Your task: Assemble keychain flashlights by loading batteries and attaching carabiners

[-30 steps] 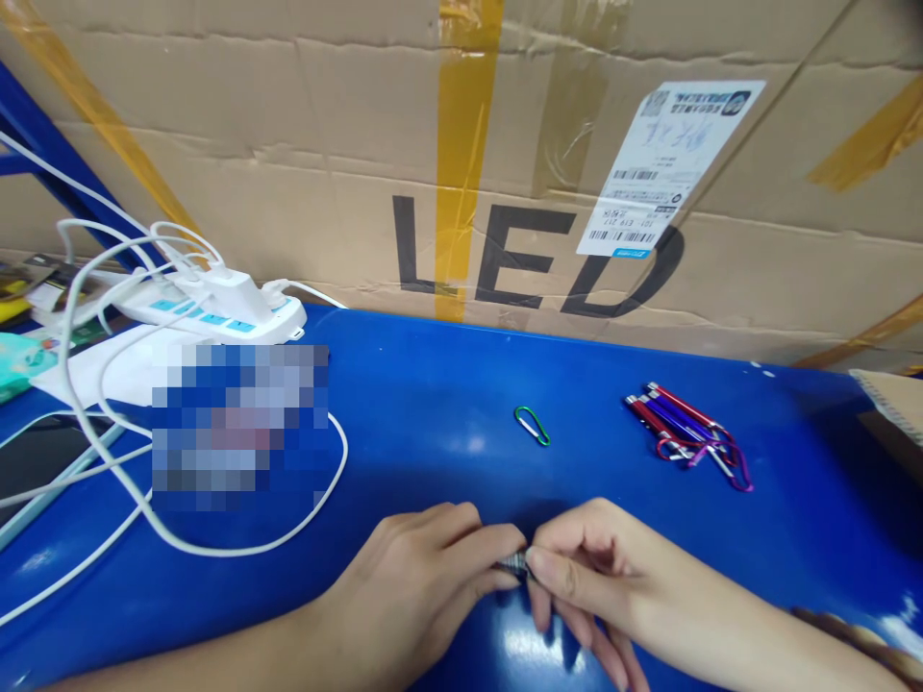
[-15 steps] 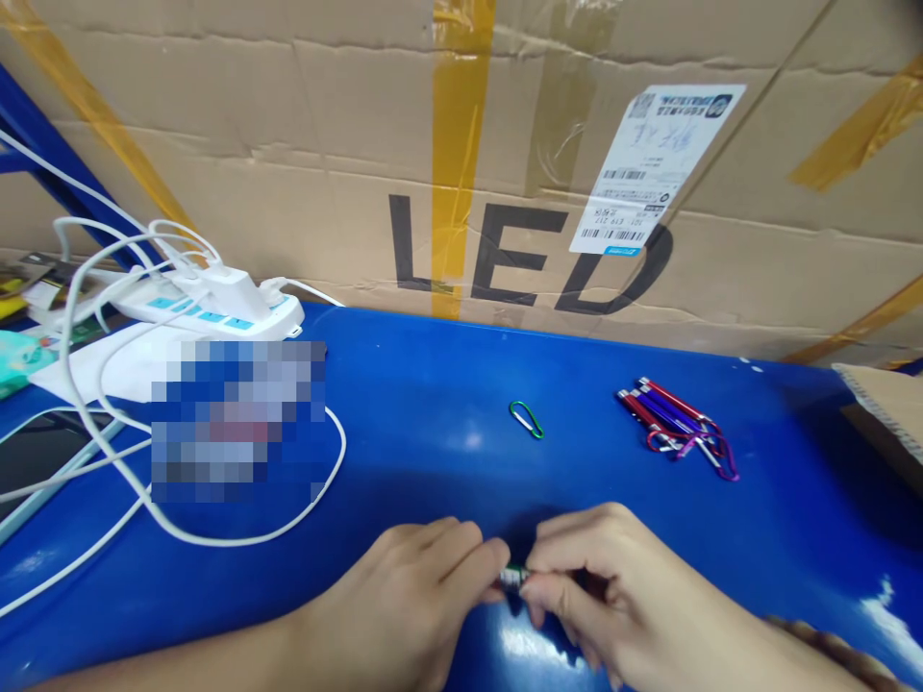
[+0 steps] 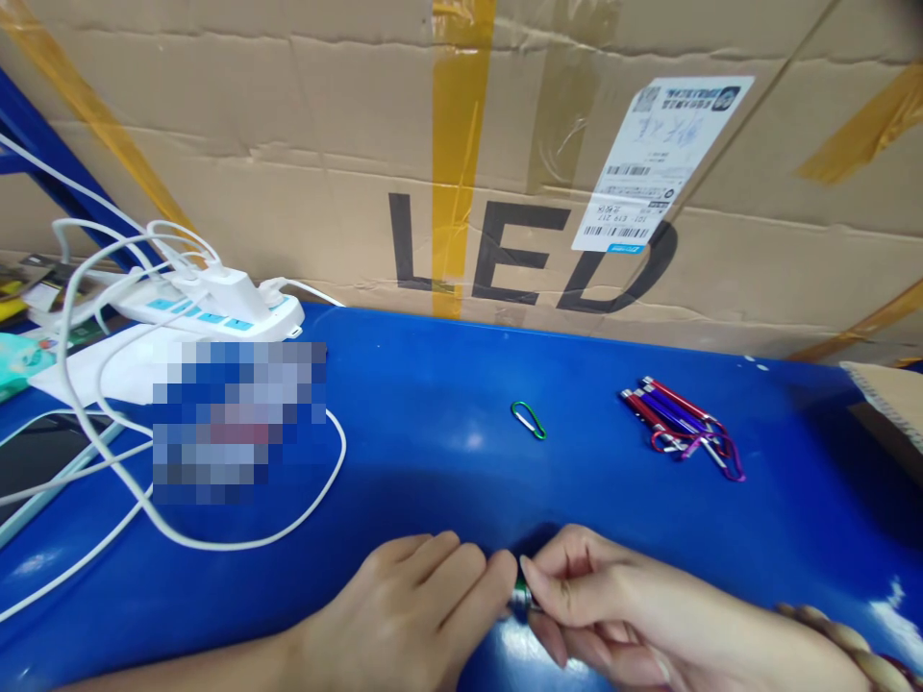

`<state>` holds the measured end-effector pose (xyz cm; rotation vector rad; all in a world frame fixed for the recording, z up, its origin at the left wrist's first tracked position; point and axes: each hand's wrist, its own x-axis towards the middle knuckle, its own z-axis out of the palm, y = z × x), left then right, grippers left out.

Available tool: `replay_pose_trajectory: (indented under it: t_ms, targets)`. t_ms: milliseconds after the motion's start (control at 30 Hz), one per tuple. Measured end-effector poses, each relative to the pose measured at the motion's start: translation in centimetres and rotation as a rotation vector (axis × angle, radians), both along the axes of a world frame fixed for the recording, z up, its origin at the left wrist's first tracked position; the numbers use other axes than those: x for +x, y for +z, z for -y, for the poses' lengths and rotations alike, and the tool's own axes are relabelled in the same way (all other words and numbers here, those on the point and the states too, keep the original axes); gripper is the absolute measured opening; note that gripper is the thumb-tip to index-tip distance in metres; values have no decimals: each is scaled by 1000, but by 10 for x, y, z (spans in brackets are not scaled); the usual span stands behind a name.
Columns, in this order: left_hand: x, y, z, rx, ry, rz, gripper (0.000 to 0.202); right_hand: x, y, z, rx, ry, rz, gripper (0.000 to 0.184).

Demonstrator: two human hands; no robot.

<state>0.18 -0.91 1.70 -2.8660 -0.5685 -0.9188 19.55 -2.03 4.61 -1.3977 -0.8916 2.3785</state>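
Low in the middle, my left hand (image 3: 425, 605) and my right hand (image 3: 591, 605) meet over a small green-and-silver flashlight (image 3: 520, 596). Only a short bit of its shiny end shows between them; the fingers hide the rest. My left fingers are curled round one side of it, and my right thumb and fingers pinch the other. Beyond the hands a green carabiner (image 3: 529, 421) lies by itself on the blue table (image 3: 418, 423). Farther right is a bunch of slim red and purple flashlights (image 3: 670, 413), with carabiners (image 3: 713, 452) attached.
A large cardboard box (image 3: 324, 144) marked LED stands along the back. On the left are a white power strip (image 3: 266, 322), looping white cables (image 3: 216, 546), a phone (image 3: 43, 461) and a blurred-out patch. Another cardboard box (image 3: 886, 394) sits at the right edge.
My right hand has turned over, so its thumb is now on top and its fingers curl underneath. Both hands sit slightly lower, still on the flashlight.
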Motion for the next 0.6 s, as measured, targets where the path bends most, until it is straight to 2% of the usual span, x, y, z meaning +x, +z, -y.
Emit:
replay_pose_trajectory:
  t_ms: [433,600]
  targets:
    - [10,-1,-7,32,78,91,27,5,-6,-6,33,-69,-35,43]
    - [10,0,-10,-5,72,134,26,4,-6,-7,201,5,-33,47]
